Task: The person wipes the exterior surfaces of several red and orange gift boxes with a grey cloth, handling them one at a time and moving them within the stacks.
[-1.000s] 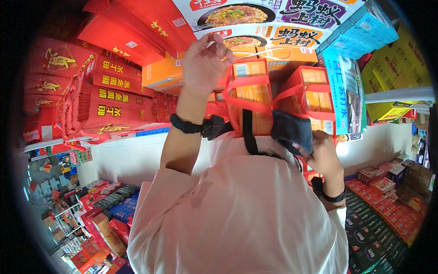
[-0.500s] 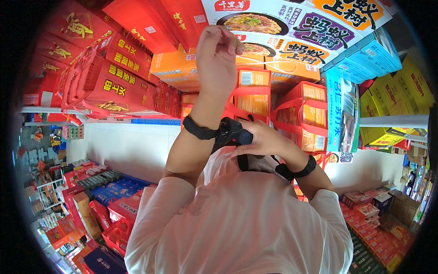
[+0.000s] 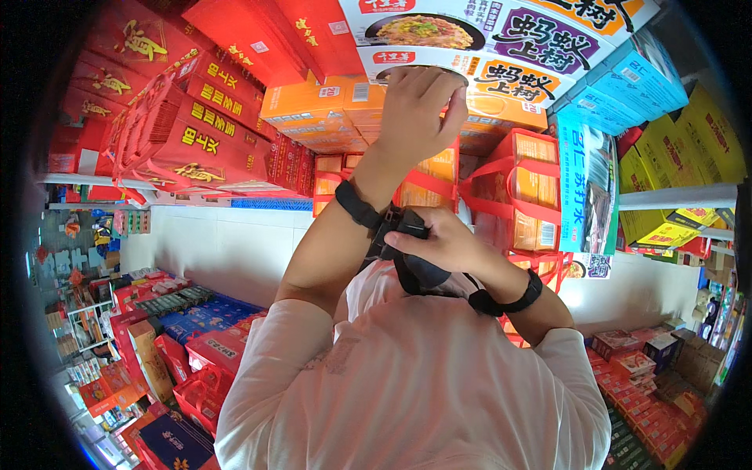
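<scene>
My left hand point(image 3: 423, 113) is raised in front of the stacked cartons, back of the hand toward me. Its fingers bend loosely together, the tips partly hidden, and no object shows in it. A black band point(image 3: 356, 205) circles that wrist. Lower down, my right hand point(image 3: 440, 241) is closed round a small black device point(image 3: 403, 227) beside the left wristband, its thumb lying across the front. Whether the device is joined to that band, I cannot tell. Black straps hang under the right hand, and another black band point(image 3: 531, 291) is on the right wrist.
White cartons with noodle pictures point(image 3: 423, 31) top orange boxes point(image 3: 329, 110) ahead. Red gift cartons point(image 3: 200, 133) stand left; red-handled orange packs point(image 3: 533, 188), blue cartons point(image 3: 583, 180) and yellow cartons point(image 3: 681, 157) stand right. Behind, more boxes point(image 3: 215, 352) line both sides of a pale floor point(image 3: 227, 243).
My left hand has moved right and down, turning from palm showing to back showing. My right hand has shifted its grip, its thumb now over the black device.
</scene>
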Tool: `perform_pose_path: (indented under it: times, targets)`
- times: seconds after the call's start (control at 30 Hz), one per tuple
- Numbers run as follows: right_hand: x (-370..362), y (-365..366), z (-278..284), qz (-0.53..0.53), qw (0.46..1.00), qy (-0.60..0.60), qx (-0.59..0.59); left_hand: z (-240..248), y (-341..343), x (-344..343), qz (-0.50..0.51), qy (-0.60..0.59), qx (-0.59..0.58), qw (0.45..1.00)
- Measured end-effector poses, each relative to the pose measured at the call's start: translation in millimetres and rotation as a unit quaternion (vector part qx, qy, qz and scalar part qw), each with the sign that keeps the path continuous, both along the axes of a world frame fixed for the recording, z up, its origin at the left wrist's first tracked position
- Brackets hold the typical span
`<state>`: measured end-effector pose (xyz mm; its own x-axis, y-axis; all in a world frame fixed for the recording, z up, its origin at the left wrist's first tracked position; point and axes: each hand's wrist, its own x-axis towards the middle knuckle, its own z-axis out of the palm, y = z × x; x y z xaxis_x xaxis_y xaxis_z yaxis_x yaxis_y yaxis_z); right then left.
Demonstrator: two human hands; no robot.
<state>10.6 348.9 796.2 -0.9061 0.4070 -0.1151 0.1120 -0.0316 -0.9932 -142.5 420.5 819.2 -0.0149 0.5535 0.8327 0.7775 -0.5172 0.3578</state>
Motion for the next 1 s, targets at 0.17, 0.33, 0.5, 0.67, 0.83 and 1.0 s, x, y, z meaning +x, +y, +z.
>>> perform_pose_path:
  times: [0.17, 0.33, 0.5, 0.67, 0.83, 1.0]
  targets:
    - [5, 3, -5, -0.028, 0.997, 0.006, -0.072, -5, -4, 20, -0.168, -0.439, -0.156, 0.869]
    - [18, 5, -12, -0.003, 1.000, -0.023, -0.013, -24, -7, 10, -0.235, -0.611, -0.122, 0.746]
    - [64, 26, -32, -0.031, 0.995, 0.031, 0.084, -47, -33, -33, -0.083, -0.445, -0.184, 0.872]
    - [115, 25, -32, -0.242, 0.969, 0.052, 0.017, -91, -83, -70, 0.054, -0.270, -0.303, 0.912]
    - [107, 26, -39, -0.312, 0.941, 0.075, 0.106, -178, -111, -45, 0.028, -0.210, -0.500, 0.840]
    - [72, 31, -104, -0.244, 0.957, 0.045, 0.149, -161, -106, 2, 0.007, -0.027, -0.703, 0.711]
